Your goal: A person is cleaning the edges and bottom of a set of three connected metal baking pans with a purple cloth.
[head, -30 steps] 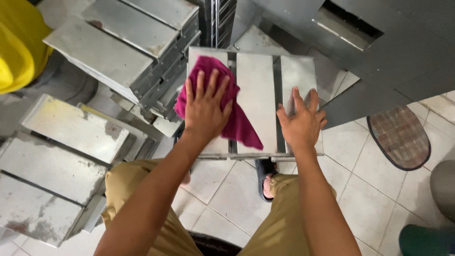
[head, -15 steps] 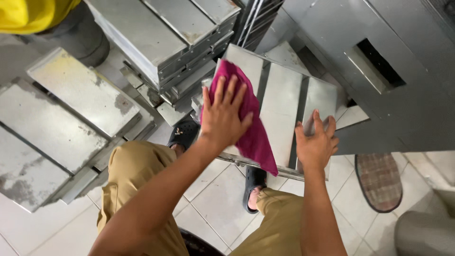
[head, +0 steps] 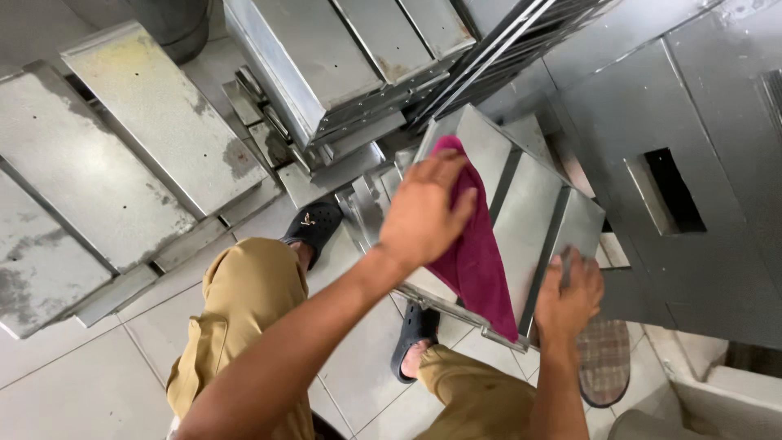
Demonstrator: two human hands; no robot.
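View from the head camera, looking down at a person seated over a tiled floor (head: pixel 73 383). The left hand (head: pixel 423 213) lay palm-down, fingers spread and slightly curled, pressing a magenta cloth (head: pixel 472 253) flat against a ribbed metal tray (head: pixel 533 220); the cloth draped from the tray's upper part down toward its near edge. The right hand (head: pixel 568 300) was closed around the tray's near right corner, the fingers wrapped over the rim (how far under they reached could not be told). The tray rested tilted above the person's knees, clad in khaki trousers (head: pixel 244 326), with a black sandal (head: pixel 314 228) to its left and a second one (head: pixel 415 334) beneath its near edge. A stack of similar metal trays (head: pixel 342 57) stood just beyond, and further flat metal trays (head: pixel 106 163) lay on the floor to the left. A grey metal cabinet (head: pixel 692 163) with a rectangular slot occupied the right side, and a checked slipper (head: pixel 604 358) lay near its base.
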